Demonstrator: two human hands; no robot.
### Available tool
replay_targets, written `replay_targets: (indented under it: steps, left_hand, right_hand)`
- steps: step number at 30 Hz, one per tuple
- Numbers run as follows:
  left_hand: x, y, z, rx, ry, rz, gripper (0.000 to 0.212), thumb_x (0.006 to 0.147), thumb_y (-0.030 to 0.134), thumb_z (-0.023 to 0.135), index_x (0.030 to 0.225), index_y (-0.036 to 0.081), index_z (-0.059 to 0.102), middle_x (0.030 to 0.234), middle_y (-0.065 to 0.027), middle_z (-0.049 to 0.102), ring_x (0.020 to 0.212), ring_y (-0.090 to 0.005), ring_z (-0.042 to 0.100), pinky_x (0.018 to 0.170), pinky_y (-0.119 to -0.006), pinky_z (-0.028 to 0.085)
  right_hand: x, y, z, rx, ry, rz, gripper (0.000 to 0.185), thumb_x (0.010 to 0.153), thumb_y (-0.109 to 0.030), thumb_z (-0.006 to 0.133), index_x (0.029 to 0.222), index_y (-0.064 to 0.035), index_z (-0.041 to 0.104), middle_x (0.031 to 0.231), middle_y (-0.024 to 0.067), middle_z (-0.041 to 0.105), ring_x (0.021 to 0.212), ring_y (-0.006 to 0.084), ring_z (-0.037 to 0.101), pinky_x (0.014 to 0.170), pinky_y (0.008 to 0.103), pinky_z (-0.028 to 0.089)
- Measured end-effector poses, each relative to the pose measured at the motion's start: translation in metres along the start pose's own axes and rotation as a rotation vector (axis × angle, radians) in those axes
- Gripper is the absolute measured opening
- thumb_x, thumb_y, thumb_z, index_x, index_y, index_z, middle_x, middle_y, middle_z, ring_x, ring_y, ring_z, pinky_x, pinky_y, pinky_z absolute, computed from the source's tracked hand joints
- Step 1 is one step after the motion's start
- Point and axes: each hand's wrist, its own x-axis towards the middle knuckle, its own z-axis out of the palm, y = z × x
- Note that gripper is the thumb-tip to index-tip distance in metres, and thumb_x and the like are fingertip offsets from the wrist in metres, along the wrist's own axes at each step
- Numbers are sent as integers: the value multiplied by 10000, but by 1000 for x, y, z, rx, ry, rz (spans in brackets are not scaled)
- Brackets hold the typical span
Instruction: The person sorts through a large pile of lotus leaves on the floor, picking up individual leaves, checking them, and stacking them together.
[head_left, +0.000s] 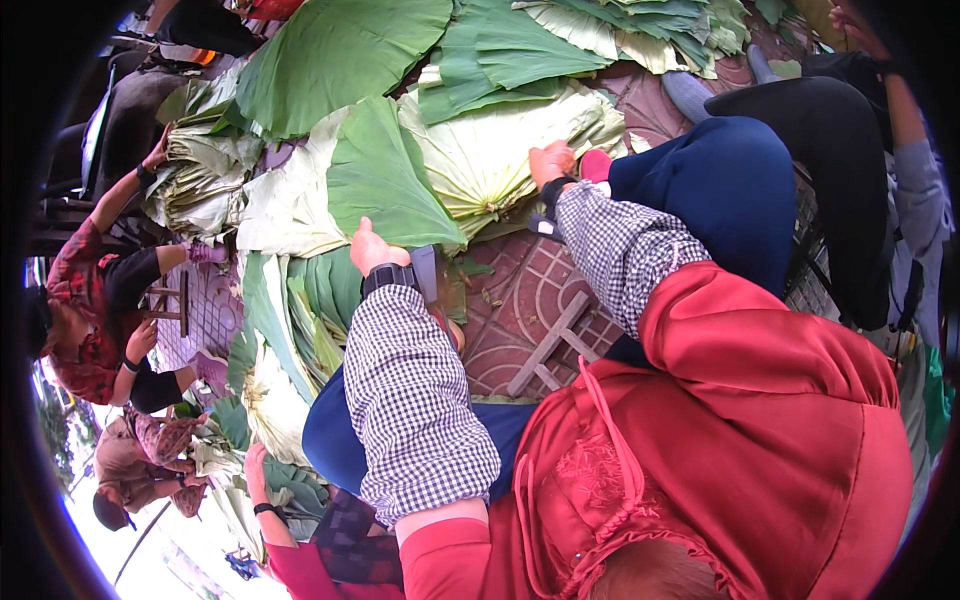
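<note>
Large lotus leaves lie spread and stacked on the paving before me. My left hand (375, 251) is at the near left edge of a folded green lotus leaf (386, 176), its fingers partly hidden; whether they grip the leaf cannot be told. This leaf lies over paler leaves, undersides up. On the right, my right hand (553, 163) rests with bent fingers on the edge of a pale, ribbed lotus leaf (487, 161); its hold is unclear. Both forearms wear checked sleeve covers and dark wristbands. Beyond, another broad green leaf (337, 64) lies flat.
More leaf stacks (315, 292) lie left of my knees, and others (652, 30) at the top. A small wooden stool (551, 341) stands between my legs on red patterned paving (502, 285). Several people sit around; one person's hand touches a leaf bundle (202, 176) at the left.
</note>
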Motion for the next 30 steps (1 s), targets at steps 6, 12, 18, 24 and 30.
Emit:
replay_targets:
  steps: [6,12,18,24,30]
  left_hand:
    - [-12,19,-14,50,160,24,464,896,262,544,1223,-48,434,1219,-144,504,972,-283,568,843,-417,466]
    - [27,12,-36,-106,-3,-8,461,925,289,489,1244,-36,411,1195,-164,512,996,-306,559,862,-473,464]
    - [27,9,-17,-203,-322,-26,457,888,336,561,1191,4,477,1134,-124,567,986,-281,562,889,-443,451]
    - [30,12,-17,37,-189,116,506,752,264,739,1104,-32,528,1007,-77,564,851,-182,525,774,-333,436]
    - [22,-1,-7,-127,-157,87,465,841,194,605,1212,-45,460,1184,-146,528,1050,-252,531,937,-357,410]
  right_hand:
    - [13,29,31,505,-472,371,172,691,-175,658,750,-27,593,619,89,574,511,229,541,448,346,414]
    - [-16,-37,17,474,-131,-154,332,653,-108,660,967,-33,585,719,114,609,673,221,594,605,324,462]
    - [-98,-120,-52,535,-390,-923,359,680,-38,542,1022,-142,567,801,111,577,740,284,582,654,386,480]
    - [-162,-132,-70,515,-680,-1272,336,710,-99,584,1042,-150,594,740,88,538,725,265,576,619,368,467]
    - [-70,-69,-9,472,-329,-333,155,728,-132,600,845,-41,646,715,112,644,656,166,601,623,290,478]
